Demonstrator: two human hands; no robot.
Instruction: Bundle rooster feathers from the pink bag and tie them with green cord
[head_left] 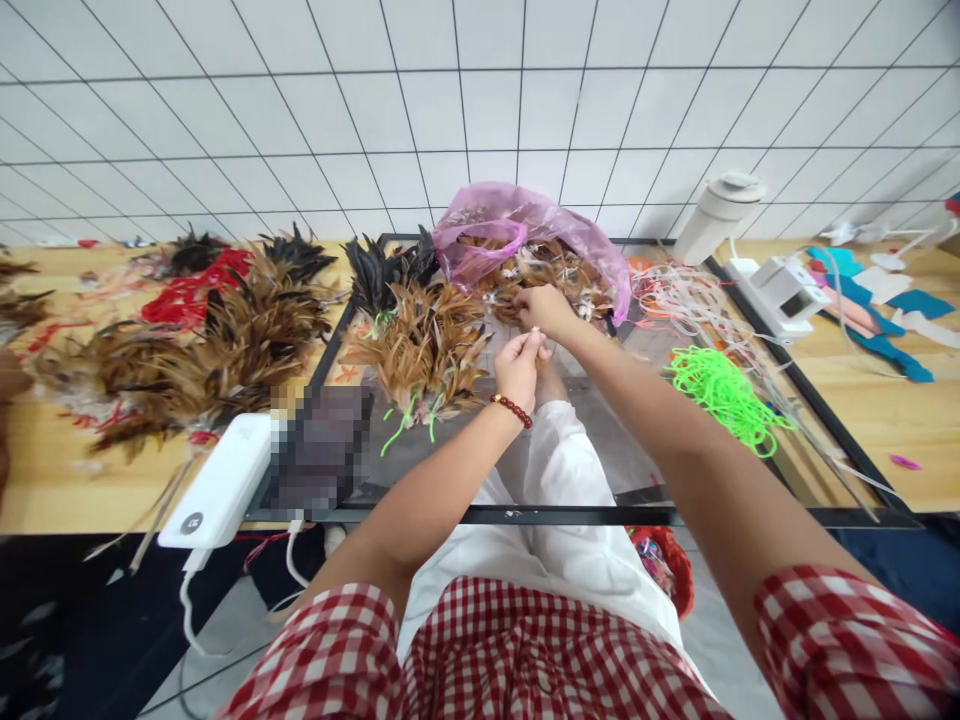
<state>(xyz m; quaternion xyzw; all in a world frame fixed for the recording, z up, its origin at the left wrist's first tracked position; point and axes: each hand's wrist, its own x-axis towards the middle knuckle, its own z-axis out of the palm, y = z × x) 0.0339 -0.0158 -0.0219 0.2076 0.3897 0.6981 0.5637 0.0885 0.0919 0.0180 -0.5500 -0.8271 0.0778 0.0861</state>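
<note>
My left hand [519,368], with a dark red bead bracelet [513,409] at the wrist, is closed in a pinch above the glass tabletop. Whatever its fingertips hold is too small to make out. Just beyond it, my right hand [547,311] reaches down with bent fingers into loose brown feathers [574,275] at the mouth of a pink plastic bag [592,240]. Its fingertips are partly hidden among the feathers. Left of both hands lies a bundle of brown feathers [424,345] with bright green cord ends, and black feathers [386,275] lie behind it.
At right are a green cord heap [720,395], pale tangled strings [690,300], a white tumbler [716,220] and a power strip [780,295]. More feather bundles [247,350], a power bank [221,480] and a blurred-out dark object [322,445] lie left. Tiled wall behind.
</note>
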